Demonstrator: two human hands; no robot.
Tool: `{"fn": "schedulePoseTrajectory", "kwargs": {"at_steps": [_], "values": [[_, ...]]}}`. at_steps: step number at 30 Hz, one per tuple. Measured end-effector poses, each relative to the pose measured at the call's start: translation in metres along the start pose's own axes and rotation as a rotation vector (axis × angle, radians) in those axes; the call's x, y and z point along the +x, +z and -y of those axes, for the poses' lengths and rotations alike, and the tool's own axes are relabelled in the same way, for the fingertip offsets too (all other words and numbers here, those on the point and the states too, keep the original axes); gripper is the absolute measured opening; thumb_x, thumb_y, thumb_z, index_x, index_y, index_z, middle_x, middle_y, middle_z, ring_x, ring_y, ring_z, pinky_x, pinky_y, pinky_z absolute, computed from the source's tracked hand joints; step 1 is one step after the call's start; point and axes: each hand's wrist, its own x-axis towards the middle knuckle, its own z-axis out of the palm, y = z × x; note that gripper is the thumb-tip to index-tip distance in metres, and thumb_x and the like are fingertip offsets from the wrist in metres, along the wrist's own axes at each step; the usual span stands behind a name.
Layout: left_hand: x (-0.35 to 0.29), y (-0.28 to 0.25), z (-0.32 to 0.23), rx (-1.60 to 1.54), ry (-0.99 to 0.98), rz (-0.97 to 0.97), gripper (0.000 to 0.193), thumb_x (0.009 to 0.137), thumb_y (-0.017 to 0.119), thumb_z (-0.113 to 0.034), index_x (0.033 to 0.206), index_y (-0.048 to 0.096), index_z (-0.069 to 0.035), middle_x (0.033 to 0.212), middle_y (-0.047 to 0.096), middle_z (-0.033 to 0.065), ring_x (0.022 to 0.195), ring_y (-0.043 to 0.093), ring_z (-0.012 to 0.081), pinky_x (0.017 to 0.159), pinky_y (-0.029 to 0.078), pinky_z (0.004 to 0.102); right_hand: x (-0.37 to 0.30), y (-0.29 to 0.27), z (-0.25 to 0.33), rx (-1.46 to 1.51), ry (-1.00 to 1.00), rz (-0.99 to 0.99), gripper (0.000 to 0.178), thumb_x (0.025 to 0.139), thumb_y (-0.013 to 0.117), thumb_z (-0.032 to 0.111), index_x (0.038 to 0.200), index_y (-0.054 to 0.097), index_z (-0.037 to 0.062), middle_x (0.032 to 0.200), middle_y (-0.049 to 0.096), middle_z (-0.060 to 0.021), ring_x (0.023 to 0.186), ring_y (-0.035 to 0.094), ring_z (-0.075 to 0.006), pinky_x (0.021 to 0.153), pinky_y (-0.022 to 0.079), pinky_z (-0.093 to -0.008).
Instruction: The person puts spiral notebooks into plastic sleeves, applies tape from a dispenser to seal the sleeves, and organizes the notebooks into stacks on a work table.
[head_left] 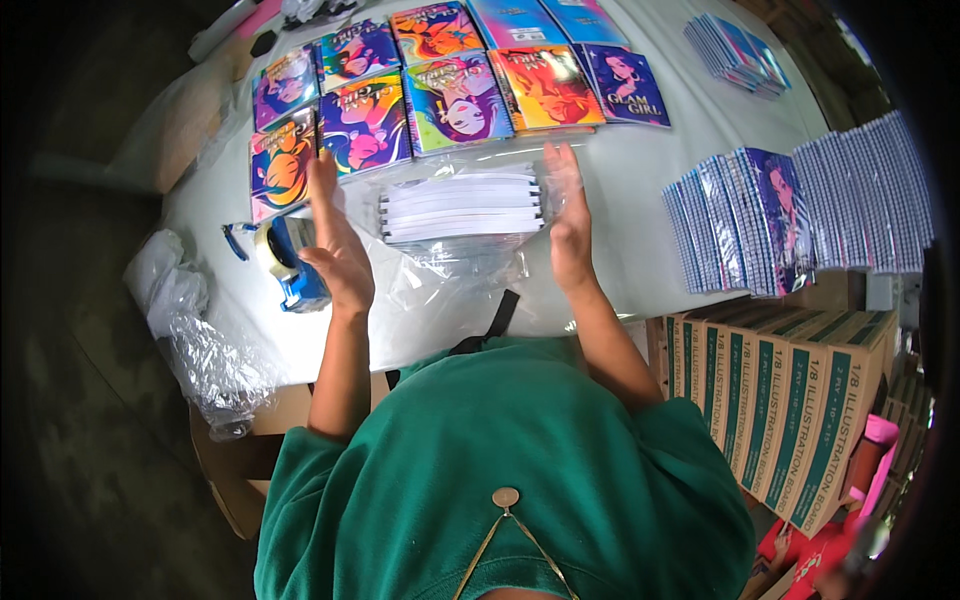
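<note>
Stacked white-edged notebooks in a clear plastic bag (pixel 462 208) are positioned at the centre of the white-covered desk (pixel 640 170), directly in front of the person. The left hand (pixel 335 240) is held edge-on just left of the bag, fingers extended and together; its grip is spread flat and nothing is pinched. The right hand (pixel 568 215) is held likewise at the bag's right edge, palm turned inward, against the clear film. A blue tape dispenser (pixel 285 262) is located beside the left hand. Colourful illustrated notebook covers (pixel 455 85) are laid in rows beyond the bag. Fanned notebook stacks (pixel 745 220) and green-and-tan cardboard boxes (pixel 790 400) are placed to the right.
</note>
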Motion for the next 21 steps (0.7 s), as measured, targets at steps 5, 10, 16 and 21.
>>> {"fn": "schedulePoseTrajectory", "kwargs": {"at_steps": [5,10,16,21], "values": [[-0.033,0.007,0.013,0.192,-0.045,0.239,0.099,0.079,0.046,-0.068,0.144,0.01,-0.002,0.146,0.02,0.0201,0.135,0.02,0.0301,0.11,0.012,0.0403,-0.012,0.024,0.0,-0.076,0.129,0.028,0.097,0.069,0.078,0.028,0.141,0.017,0.0027,0.134,0.037,-0.0159,0.118,0.043,-0.0224,0.1,0.035,-0.0334],[-0.054,0.028,0.014,0.262,-0.004,-0.112,0.048,0.089,0.053,-0.016,0.132,0.039,0.0,0.133,0.043,0.0207,0.132,0.027,0.0307,0.108,0.018,0.0389,0.003,0.051,0.013,-0.163,0.202,-0.291,0.059,0.076,0.069,0.007,0.127,0.04,-0.0035,0.11,0.053,-0.0112,0.099,0.052,-0.0176,0.088,0.043,-0.0298],[-0.063,0.031,-0.001,1.018,0.311,-0.038,0.03,0.083,0.062,-0.014,0.113,0.063,-0.016,0.123,0.057,0.0022,0.122,0.044,0.0224,0.105,0.016,0.0388,0.004,0.051,0.007,-0.228,0.224,-0.345,0.048,0.083,0.064,0.014,0.123,0.046,-0.0047,0.115,0.052,-0.0149,0.102,0.052,-0.0223,0.088,0.042,-0.033],[-0.043,0.045,-0.022,1.053,0.278,0.31,0.041,0.089,0.051,-0.031,0.124,0.053,-0.011,0.129,0.051,0.0072,0.125,0.041,0.0254,0.108,0.011,0.0445,-0.007,0.047,0.031,-1.022,-0.079,-0.07,0.053,0.086,0.058,0.027,0.129,0.043,-0.0013,0.121,0.049,-0.0191,0.118,0.042,-0.0272,0.1,0.026,-0.0432]]}}
